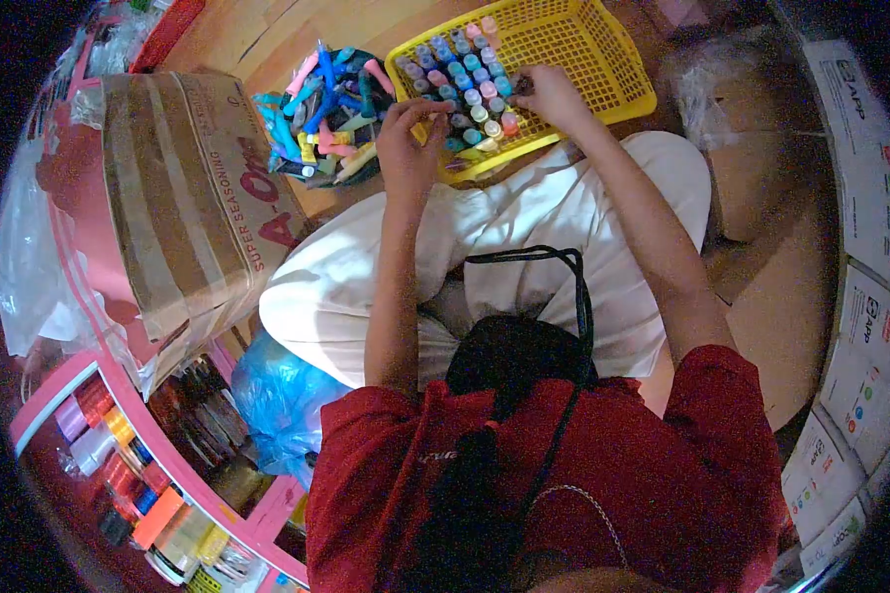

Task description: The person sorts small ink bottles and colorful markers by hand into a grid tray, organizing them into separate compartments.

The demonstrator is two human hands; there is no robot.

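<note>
A yellow plastic basket stands in front of my crossed legs. Rows of small capped bottles or markers, with purple, blue, teal, pink and white tops, stand upright in its left part. My left hand is at the near left edge of these rows, fingers bent and apart. On the opposite side, my right hand reaches over the basket, thumb and forefinger spread beside the rows. No item shows clearly in either hand, though the fingertips partly merge with the caps. Left of the basket is a round heap of colourful pens.
A taped cardboard box stands at the left, with a blue plastic bag below it. Pink-edged shelving holds rolls of ribbon or tape. White printed cartons line the right side. Clear plastic wrapping lies right of the basket.
</note>
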